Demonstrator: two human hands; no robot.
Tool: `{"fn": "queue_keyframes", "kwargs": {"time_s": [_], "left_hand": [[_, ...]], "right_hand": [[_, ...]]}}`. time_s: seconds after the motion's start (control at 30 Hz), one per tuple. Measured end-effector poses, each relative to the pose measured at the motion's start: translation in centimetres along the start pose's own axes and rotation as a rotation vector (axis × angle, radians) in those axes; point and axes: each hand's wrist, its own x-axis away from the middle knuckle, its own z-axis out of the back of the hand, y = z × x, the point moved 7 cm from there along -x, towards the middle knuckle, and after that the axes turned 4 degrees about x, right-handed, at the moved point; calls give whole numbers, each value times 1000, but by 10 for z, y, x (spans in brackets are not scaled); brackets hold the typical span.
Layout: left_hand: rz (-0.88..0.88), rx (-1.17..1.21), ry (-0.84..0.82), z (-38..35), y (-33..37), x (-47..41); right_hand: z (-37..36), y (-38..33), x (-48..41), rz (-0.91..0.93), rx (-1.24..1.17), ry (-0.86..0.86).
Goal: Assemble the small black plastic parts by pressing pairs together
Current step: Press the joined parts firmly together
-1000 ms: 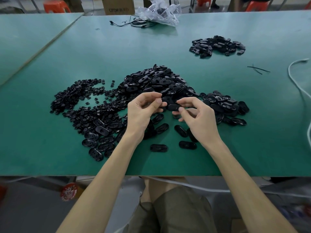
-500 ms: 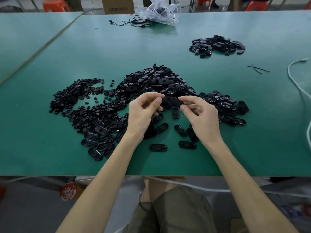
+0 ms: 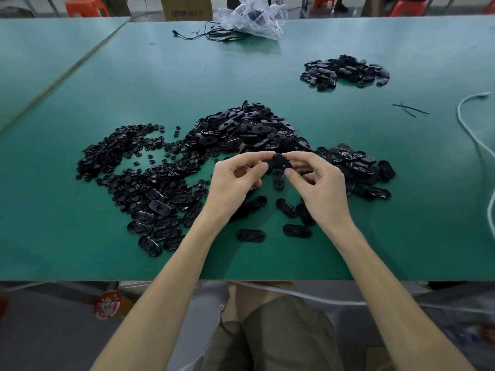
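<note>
Over green table (image 3: pixel 80 250) (stools (image 3: pixel 87 8) behind), left hand (image 3: pixel 233 183) and right hand (image 3: pixel 321 188) pinch part (image 3: pixel 278 160).

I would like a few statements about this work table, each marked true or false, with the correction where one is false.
1. The left hand and the right hand both pinch one black part above the table. True.
2. The separate pile lies at the far left. False: it lies at the far right.
3. A clear plastic bag lies at the table's far edge. True.
4. The white cable runs along the left side. False: it runs along the right side.
</note>
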Motion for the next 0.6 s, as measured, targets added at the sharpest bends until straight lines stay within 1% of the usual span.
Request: {"fn": "queue_keyframes", "kwargs": {"time_s": [0.13, 0.23, 0.37, 0.6], "left_hand": [[-12, -8, -67, -5, 4, 1], [-19, -13, -87, -7, 4, 2], [-3, -14, -72, -6, 4, 1], [13, -29, -34, -5, 1, -1]], "right_hand": [[-4, 1, 2, 15, 47, -36], [-7, 4, 2, 8, 103, -61], [-7, 4, 1, -10, 45, -44], [-5, -1, 1, 21, -13, -29]]}}
